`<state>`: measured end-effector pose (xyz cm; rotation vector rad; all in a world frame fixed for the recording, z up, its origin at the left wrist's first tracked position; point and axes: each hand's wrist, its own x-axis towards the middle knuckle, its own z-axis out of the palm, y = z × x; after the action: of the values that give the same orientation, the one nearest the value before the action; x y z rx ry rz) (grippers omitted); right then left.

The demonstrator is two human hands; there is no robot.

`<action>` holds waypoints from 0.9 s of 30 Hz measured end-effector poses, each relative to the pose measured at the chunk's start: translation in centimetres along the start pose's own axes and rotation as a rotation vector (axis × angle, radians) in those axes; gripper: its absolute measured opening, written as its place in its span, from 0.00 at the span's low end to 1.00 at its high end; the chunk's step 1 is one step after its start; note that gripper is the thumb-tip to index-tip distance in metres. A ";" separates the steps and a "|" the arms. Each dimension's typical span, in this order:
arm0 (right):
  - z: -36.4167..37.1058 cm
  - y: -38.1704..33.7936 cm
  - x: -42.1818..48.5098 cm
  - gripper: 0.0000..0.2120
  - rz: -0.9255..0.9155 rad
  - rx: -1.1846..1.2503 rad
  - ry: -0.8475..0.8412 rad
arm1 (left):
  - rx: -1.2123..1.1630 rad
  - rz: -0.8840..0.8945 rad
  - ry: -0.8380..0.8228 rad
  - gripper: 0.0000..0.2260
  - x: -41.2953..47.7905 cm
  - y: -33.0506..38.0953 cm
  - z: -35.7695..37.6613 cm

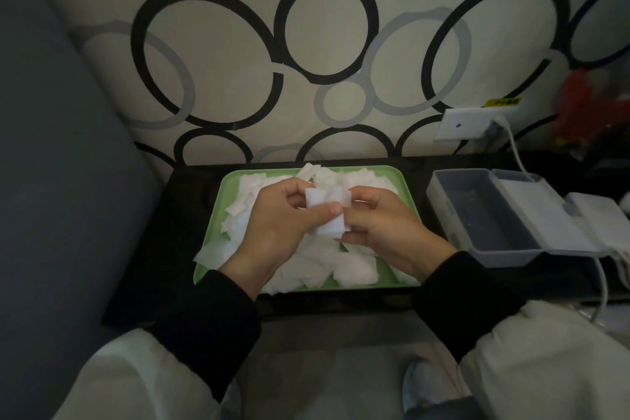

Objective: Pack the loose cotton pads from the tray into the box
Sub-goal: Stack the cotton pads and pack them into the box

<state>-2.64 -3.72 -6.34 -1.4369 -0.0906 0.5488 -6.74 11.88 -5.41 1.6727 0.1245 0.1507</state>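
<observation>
Head cam, my remote feed: both hands meet over the tray at mid-frame, w/ a small stack of white cotton pads between them. The left hand grips the stack from the left, thumb laid across its front face and fingers curled round behind. The right hand pinches the stack's right edge, its fingers bent round it. The stack is held just above the heap, approx. upright, its top pads fanned a little to the right.

Loose pads fill most of the green tray in a jumbled heap. A few hang over the near-left rim and some poke past the far rim. The tray sits on the dark worktop, long side toward me.

The box stands on the worktop just right of the tray, not touching it. It is grey and open, its inside in shadow. A paler section joins it on the right, and I can't tell if that is the lid.

Black sleeves cover both wrists. Behind the worktop is a wall w/ black and grey rings. A white socket sits at right, and a white cable runs down from it past the box.
</observation>
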 end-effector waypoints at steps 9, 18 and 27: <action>0.1 -0.4 -0.4 0.11 0.006 0.027 -0.047 | 0.101 0.060 0.028 0.13 0.2 -0.4 -0.2; -0.1 -0.8 -0.5 0.12 0.037 0.052 -0.091 | 0.247 0.075 0.031 0.14 0.2 -0.4 -0.2; -0.9 -0.6 -0.4 0.12 0.010 0.070 -0.050 | -0.008 -0.198 0.028 0.23 0.1 -0.1 -0.5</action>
<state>-2.44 -4.73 -5.80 -1.3567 -0.1038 0.5908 -6.75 12.44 -5.50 1.6408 0.3093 0.0252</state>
